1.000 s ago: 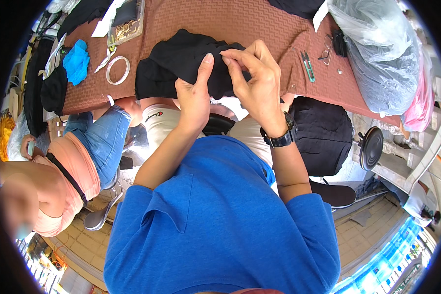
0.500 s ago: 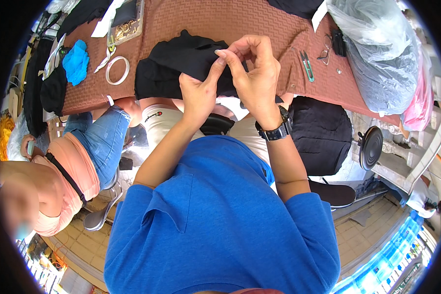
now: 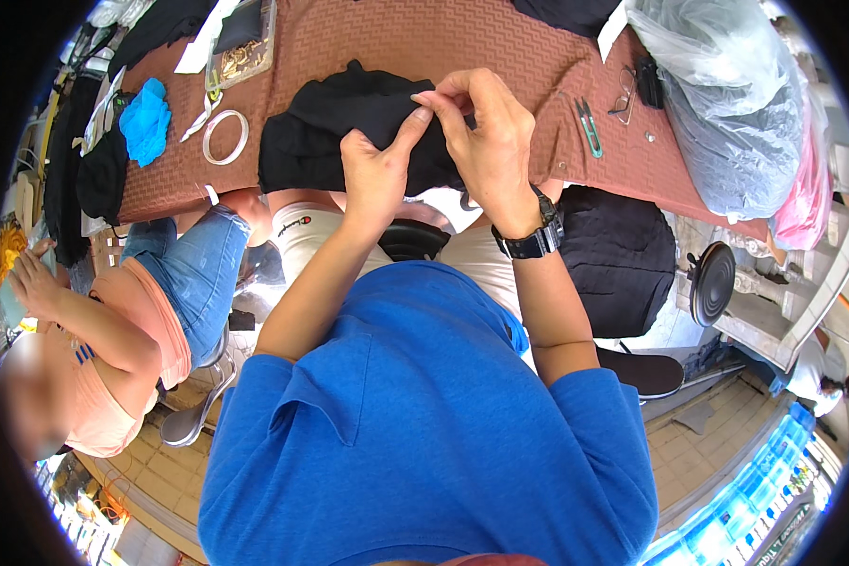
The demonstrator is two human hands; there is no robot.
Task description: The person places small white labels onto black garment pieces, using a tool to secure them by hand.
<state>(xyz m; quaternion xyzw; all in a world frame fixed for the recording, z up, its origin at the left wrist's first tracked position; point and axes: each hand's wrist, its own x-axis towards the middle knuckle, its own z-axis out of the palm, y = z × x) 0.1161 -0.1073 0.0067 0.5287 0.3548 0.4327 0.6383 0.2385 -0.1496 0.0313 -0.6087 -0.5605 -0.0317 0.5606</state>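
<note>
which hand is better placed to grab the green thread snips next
Right. The right hand pinches at the black fabric nearer the small green thread snips, which lie on the brown woven tablecloth to its right. The left hand sits farther away.

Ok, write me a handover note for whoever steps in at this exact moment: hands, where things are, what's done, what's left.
Left hand: raised above the crumpled black fabric garment, fingertips meeting the right hand's.
Right hand: pinching something too small to see, possibly thread, against the left fingers.
Garment lies at the near edge of the brown woven tablecloth.
Green-handled thread snips lie right of the hands; white ring of tape and bright blue cloth lie left.
Done: garment laid out.
Left: whatever the pinch is preparing; no finished work is visible.
</note>
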